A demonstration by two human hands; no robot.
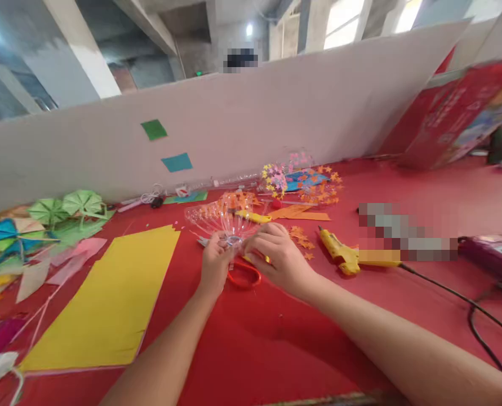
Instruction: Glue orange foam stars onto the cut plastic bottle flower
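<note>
Between my two hands is a clear plastic bottle piece [204,218] cut into thin strips that fan outward. My left hand [214,260] pinches it low down, near its round base. The fingers of my right hand [276,251] are bent together at its right side; whether they hold anything small is hidden. Scissors with a red handle [244,277] lie on the table just under my hands. Behind the strips are orange paper stars [238,200] and a yellow tool [254,216]. More orange stars [302,237] are scattered to the right of my right hand.
Yellow paper sheets [107,299] lie to the left, beyond them green folded paper shapes [81,201]. At right, a yellow glue gun [339,254] trails a black cord. Star-decorated plastic pieces [318,186] stand near the white partition [234,124]. A red box [457,118] leans at far right.
</note>
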